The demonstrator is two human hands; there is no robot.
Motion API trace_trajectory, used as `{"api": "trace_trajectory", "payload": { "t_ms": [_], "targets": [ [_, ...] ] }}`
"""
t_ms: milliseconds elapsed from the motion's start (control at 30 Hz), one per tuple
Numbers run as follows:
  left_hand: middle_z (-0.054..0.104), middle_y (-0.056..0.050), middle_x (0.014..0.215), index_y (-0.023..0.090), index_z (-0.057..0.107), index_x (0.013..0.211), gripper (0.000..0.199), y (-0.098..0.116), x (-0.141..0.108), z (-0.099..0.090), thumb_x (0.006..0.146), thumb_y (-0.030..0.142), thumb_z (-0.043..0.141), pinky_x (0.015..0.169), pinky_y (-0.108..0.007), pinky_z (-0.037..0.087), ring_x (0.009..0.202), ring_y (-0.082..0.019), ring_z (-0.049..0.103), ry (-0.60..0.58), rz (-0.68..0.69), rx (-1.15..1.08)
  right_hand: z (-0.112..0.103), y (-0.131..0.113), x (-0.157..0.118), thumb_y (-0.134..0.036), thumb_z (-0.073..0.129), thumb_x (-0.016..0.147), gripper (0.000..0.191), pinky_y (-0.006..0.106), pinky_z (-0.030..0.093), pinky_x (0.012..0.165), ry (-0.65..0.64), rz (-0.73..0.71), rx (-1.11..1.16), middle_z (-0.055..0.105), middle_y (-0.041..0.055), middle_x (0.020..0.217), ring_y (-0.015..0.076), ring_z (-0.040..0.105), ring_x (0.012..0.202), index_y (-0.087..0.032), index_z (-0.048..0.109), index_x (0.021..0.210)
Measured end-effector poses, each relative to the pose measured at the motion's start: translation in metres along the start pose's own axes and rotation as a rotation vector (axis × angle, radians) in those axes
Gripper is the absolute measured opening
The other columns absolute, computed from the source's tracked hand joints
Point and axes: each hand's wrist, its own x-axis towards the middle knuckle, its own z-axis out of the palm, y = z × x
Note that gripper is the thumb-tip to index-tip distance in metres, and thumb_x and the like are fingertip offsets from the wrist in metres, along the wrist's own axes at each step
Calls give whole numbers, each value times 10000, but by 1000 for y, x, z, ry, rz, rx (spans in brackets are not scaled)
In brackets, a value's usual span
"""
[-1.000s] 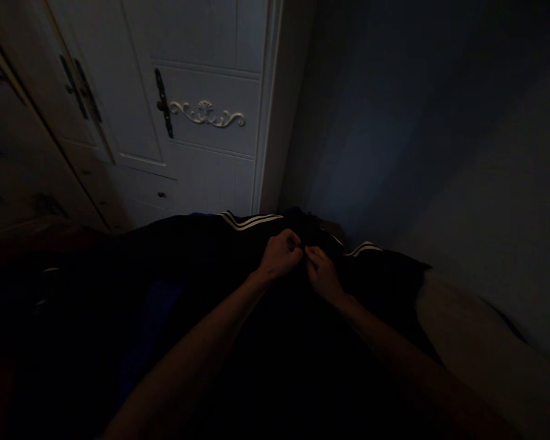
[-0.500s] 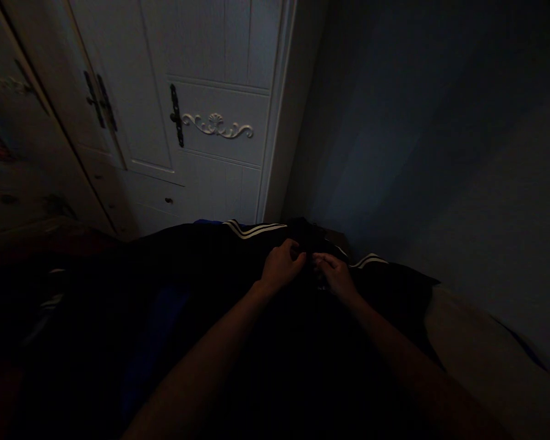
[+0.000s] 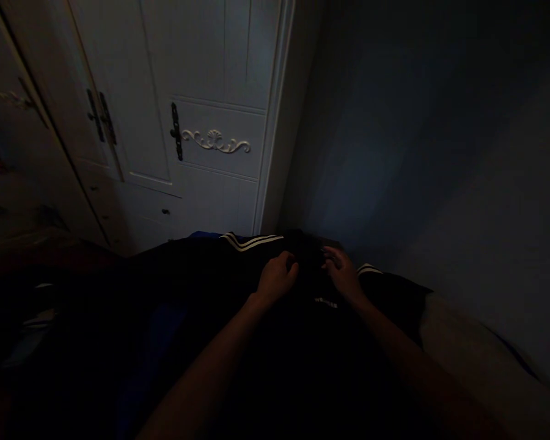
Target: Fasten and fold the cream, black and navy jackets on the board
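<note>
A black jacket (image 3: 302,354) with white stripes lies spread out in front of me, and small pale lettering shows on its chest. My left hand (image 3: 277,278) is at the left side of the dark collar (image 3: 302,244), fingers curled down onto the cloth and thumb close by. On the collar's other side is my right hand (image 3: 343,275), its fingers bent and slightly apart near the fabric. Darkness hides the fine detail at the fingertips.
A white wardrobe (image 3: 215,195) with dark handles and a scroll ornament stands beyond the jacket. The wall (image 3: 371,153) rises at right. Blue cloth (image 3: 165,324) shows at left, and pale bedding-like fabric (image 3: 467,342) at right.
My hands have moved apart from close together at the collar. The lettering between them now shows more fully. The view has tipped slightly upward.
</note>
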Motion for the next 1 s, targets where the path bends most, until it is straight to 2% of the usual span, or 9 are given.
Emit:
{"api": "trace_trajectory", "payload": {
  "t_ms": [100, 167, 267, 367, 467, 633, 800, 900, 1000],
  "targets": [
    [718, -92, 1065, 149, 627, 1132, 270, 0, 0, 0, 908, 259, 523, 856, -301, 505, 974, -204, 680, -7, -5, 19, -17, 9, 36, -305, 501, 831, 468, 438, 483, 1062, -18, -193, -179, 561, 105, 1260, 194, 587, 1130, -220, 566, 1287],
    [718, -89, 1065, 155, 623, 1140, 273, 0, 0, 0, 908, 256, 519, 860, -293, 504, 974, -196, 679, -11, -16, 20, -27, 9, 61, -291, 549, 811, 523, 444, 449, 1113, -157, -272, -217, 529, 99, 1333, 201, 553, 1213, -230, 538, 1331],
    [716, -84, 1062, 163, 624, 1129, 265, 0, 0, 0, 905, 252, 515, 862, -283, 502, 974, -186, 676, -17, -25, 22, -34, 3, 96, -250, 643, 737, 638, 449, 385, 1174, -441, -345, -194, 515, 86, 1398, 204, 500, 1310, -221, 520, 1363],
    [713, -85, 1068, 161, 631, 1118, 264, -1, -1, -1, 901, 252, 512, 858, -291, 499, 972, -193, 674, -21, -18, 23, -32, -5, 120, -150, 697, 616, 784, 434, 376, 1183, -734, -304, -123, 522, 81, 1419, 204, 505, 1327, -200, 521, 1379],
    [712, -84, 1060, 158, 637, 1112, 264, -1, -1, -1, 902, 251, 506, 852, -298, 497, 966, -199, 673, -24, -1, 17, -23, -7, 132, -74, 697, 524, 908, 417, 391, 1174, -881, -193, -91, 508, 72, 1440, 201, 536, 1303, -209, 509, 1402],
    [718, -76, 1058, 163, 643, 1117, 274, -2, 1, -1, 900, 252, 501, 866, -307, 498, 979, -207, 677, -27, -9, 0, -14, -15, 138, -33, 690, 494, 969, 396, 385, 1176, -854, -79, 28, 506, 68, 1442, 176, 545, 1295, -215, 481, 1423],
    [725, -69, 1047, 176, 659, 1085, 266, -2, 0, -1, 898, 259, 489, 849, -312, 502, 965, -213, 684, -45, -6, 24, -22, -29, 142, -94, 740, 514, 733, 373, 495, 1048, -863, 139, 81, 663, 68, 1234, 166, 650, 1077, -191, 648, 1235],
    [727, -68, 1026, 175, 661, 1068, 260, -2, 0, -2, 893, 251, 484, 825, -305, 502, 941, -207, 686, -43, -7, 22, -30, -36, 143, -140, 779, 523, 649, 335, 530, 950, -853, 197, 112, 699, 63, 1139, 151, 657, 985, -190, 682, 1162],
    [726, -69, 1022, 179, 660, 1067, 255, -2, 0, -2, 891, 254, 491, 830, -298, 502, 944, -201, 685, -46, -20, 15, -34, -40, 142, -184, 816, 521, 634, 308, 527, 905, -835, 233, 153, 697, 67, 1128, 145, 648, 971, -182, 685, 1141]
  ]
}}
